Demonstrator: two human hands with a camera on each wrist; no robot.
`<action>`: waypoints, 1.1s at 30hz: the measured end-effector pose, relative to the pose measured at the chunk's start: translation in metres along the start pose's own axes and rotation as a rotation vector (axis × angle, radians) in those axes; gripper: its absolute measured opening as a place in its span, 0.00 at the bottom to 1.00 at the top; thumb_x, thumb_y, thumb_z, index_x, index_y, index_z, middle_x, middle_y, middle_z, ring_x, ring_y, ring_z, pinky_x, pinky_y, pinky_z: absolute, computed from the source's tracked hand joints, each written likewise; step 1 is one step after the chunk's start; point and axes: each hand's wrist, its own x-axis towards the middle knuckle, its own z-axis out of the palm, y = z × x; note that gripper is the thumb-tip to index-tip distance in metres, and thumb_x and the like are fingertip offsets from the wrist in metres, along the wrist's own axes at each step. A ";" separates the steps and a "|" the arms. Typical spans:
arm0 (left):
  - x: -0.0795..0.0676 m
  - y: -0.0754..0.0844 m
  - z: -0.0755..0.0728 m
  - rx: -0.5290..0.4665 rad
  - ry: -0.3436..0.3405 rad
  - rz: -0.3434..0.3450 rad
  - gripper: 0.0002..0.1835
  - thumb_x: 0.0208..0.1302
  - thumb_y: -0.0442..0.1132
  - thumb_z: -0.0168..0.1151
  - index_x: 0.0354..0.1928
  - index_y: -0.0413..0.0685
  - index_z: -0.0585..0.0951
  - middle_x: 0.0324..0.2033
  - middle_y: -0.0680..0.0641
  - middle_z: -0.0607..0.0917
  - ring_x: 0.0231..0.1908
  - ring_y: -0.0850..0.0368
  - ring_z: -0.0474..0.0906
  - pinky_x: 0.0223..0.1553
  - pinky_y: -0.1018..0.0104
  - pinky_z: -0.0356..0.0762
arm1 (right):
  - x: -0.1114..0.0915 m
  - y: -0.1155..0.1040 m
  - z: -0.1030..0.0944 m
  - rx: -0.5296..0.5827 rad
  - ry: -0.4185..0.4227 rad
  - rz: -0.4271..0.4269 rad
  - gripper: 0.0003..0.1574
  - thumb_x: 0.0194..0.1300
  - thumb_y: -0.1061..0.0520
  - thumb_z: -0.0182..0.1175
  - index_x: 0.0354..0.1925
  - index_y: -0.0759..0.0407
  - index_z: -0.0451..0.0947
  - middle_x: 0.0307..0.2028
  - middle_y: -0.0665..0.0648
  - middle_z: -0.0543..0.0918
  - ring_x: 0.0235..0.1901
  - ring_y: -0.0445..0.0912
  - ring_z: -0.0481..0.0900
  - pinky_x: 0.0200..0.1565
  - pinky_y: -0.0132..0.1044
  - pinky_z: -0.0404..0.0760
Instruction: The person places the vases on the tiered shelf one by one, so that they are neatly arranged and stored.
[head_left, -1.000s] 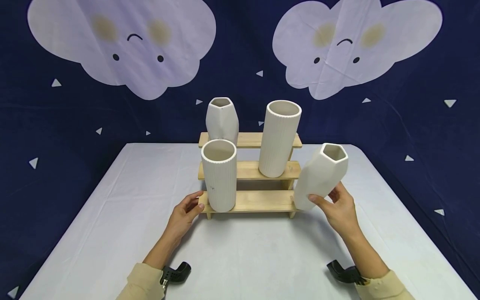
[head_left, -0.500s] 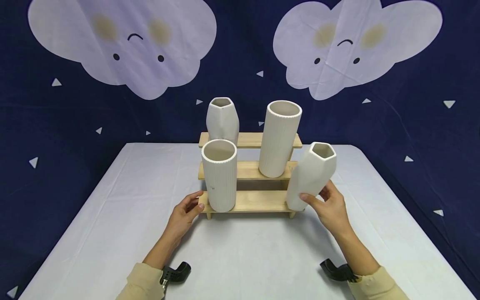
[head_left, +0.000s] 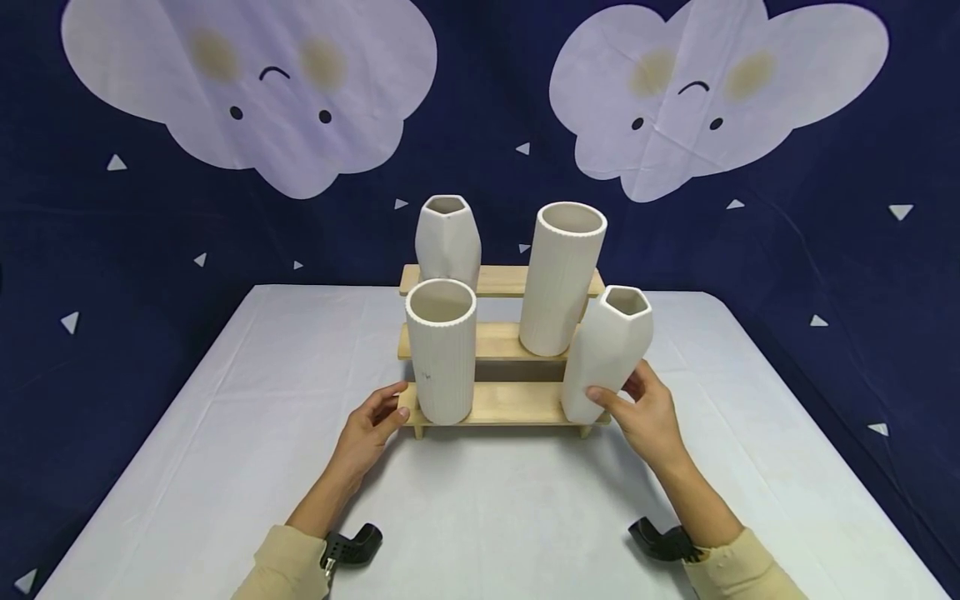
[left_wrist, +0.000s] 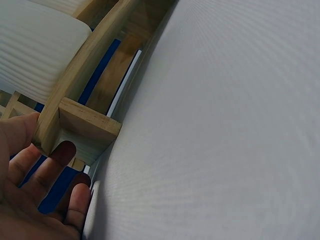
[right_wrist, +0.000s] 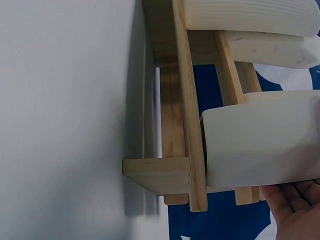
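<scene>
My right hand (head_left: 647, 414) curls round the white many-sided clay vase (head_left: 606, 353) at the right end of the wooden step shelf (head_left: 510, 402), while my left hand (head_left: 370, 426), fingers loose, touches its left end.

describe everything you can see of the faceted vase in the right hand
The faceted vase is matte white, ceramic by the look, with angular flat faces and an open polygonal mouth showing a hollow inside. It leans slightly, top tilted to the right. Its base is at the right end of the lowest step of the wooden stand; the right wrist view shows it against that step. The right hand grips its lower part, thumb in front. It looks close to the tall ribbed vase behind.
</scene>
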 end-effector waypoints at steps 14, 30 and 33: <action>0.001 -0.001 0.000 -0.011 -0.006 0.001 0.24 0.64 0.43 0.60 0.62 0.58 0.72 0.52 0.45 0.79 0.48 0.59 0.73 0.46 0.74 0.72 | 0.004 -0.003 0.009 0.056 -0.012 0.025 0.37 0.52 0.57 0.71 0.59 0.61 0.69 0.53 0.62 0.80 0.45 0.31 0.75 0.50 0.25 0.72; 0.000 0.001 0.001 -0.013 -0.001 -0.008 0.24 0.64 0.42 0.60 0.62 0.58 0.72 0.52 0.45 0.79 0.48 0.60 0.73 0.46 0.76 0.72 | 0.005 -0.006 0.020 0.075 -0.021 0.020 0.37 0.50 0.58 0.72 0.58 0.60 0.70 0.51 0.61 0.80 0.44 0.33 0.76 0.50 0.26 0.72; 0.000 0.001 0.001 -0.014 -0.002 -0.006 0.24 0.64 0.42 0.60 0.62 0.58 0.71 0.52 0.44 0.79 0.49 0.60 0.73 0.46 0.76 0.72 | 0.005 -0.006 0.022 0.088 -0.021 0.013 0.37 0.50 0.59 0.72 0.57 0.61 0.70 0.51 0.61 0.80 0.43 0.33 0.76 0.50 0.26 0.71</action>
